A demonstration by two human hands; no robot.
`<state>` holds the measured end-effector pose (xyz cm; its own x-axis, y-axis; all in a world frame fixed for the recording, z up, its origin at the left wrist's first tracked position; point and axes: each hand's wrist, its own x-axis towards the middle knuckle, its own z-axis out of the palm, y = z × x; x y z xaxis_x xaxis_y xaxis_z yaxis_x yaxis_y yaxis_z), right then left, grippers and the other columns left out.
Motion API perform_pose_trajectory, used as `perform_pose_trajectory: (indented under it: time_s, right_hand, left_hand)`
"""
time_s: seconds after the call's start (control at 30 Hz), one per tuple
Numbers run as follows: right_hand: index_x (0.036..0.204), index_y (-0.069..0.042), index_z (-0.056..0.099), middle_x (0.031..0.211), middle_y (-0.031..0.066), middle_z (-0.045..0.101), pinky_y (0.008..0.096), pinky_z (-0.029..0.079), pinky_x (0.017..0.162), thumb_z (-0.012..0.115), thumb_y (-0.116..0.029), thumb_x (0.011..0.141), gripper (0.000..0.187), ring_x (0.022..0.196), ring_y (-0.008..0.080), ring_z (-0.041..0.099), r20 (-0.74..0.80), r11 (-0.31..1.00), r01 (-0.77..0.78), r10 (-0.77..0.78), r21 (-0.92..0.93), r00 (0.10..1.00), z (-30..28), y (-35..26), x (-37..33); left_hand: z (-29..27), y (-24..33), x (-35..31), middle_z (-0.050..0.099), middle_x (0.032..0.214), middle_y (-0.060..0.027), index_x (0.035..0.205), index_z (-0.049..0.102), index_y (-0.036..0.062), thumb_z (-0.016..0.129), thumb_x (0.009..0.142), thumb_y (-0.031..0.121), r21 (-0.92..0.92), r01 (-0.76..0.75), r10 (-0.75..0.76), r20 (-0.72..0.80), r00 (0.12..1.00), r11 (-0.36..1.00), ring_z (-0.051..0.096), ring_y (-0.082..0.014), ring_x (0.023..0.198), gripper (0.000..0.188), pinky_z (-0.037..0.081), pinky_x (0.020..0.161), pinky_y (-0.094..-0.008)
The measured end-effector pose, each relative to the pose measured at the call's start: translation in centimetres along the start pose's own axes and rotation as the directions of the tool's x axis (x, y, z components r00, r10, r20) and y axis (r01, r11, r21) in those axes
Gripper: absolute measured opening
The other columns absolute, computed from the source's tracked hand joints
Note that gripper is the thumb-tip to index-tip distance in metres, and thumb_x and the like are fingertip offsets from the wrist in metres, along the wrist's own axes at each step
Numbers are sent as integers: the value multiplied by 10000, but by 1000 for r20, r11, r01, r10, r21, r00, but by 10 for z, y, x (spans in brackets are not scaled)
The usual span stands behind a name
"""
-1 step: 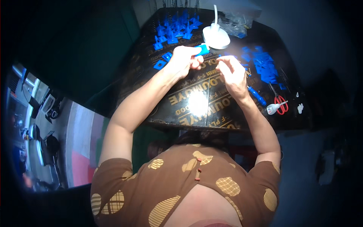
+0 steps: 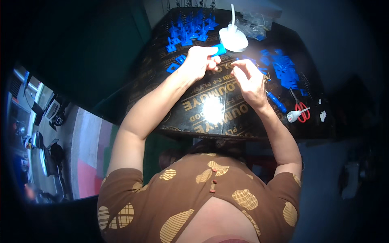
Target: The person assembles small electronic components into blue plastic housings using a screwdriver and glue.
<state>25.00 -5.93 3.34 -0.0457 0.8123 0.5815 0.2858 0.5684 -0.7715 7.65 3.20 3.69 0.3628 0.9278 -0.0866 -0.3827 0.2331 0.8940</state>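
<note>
Blue piece (image 2: 219,50) shows a flatter face in the left hand (image 2: 198,62); right hand (image 2: 249,79) barely changes

The left hand grips the blue piece between thumb and fingers, above the table (image 2: 178,117) and just beside the white lamp (image 2: 234,40) in this view. Compared with the earlier frame, the piece sits a little higher and looks turned, its pale corner no longer showing. The right hand holds nearly the same pose, fingers curled and thumb close to them; whether it pinches anything small, I cannot tell. The standing blue parts (image 2: 187,34), the flat blue pile (image 2: 285,72), the red-handled scissors (image 2: 303,112) and the clear plastic bag (image 2: 252,25) keep their places; the whole view only shifts slightly.
</note>
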Motion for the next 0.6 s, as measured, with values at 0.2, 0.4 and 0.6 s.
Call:
perform_pose_trajectory:
  time_s: [0.2, 0.4, 0.6]
  right_hand:
    - [843, 5, 603, 773, 148, 609, 343, 504, 672, 611, -32, 817, 46, 689, 306, 613, 296, 917, 394, -361, -58, 884, 27, -52, -42]
    - [753, -28, 594, 633, 88, 562, 484, 440, 979, 672, -10, 747, 80, 594, 262, 578, 458, 869, 450, -493, 207, 740, 60, -71, -80]
    - [754, -30, 594, 627, 66, 558, 560, 337, 1062, 688, 14, 708, 114, 589, 243, 578, 393, 849, 460, -528, 259, 753, 64, -80, -80]
  left_hand:
    - [14, 9, 26, 585, 683, -81, 885, 561, -4, 556, 916, 151, -36, -50, 45, -120, 992, 998, 485, -160, 501, 159, 478, 598, -327]
    - [20, 6, 44, 625, 801, -112, 959, 546, -9, 538, 912, 138, -132, -85, 79, -45, 996, 988, 548, -199, 603, 155, 494, 638, -353]
    - [41, 4, 38, 633, 806, -125, 1029, 543, -47, 552, 914, 152, -96, -101, 89, -123, 988, 990, 538, -177, 560, 231, 522, 633, -361]
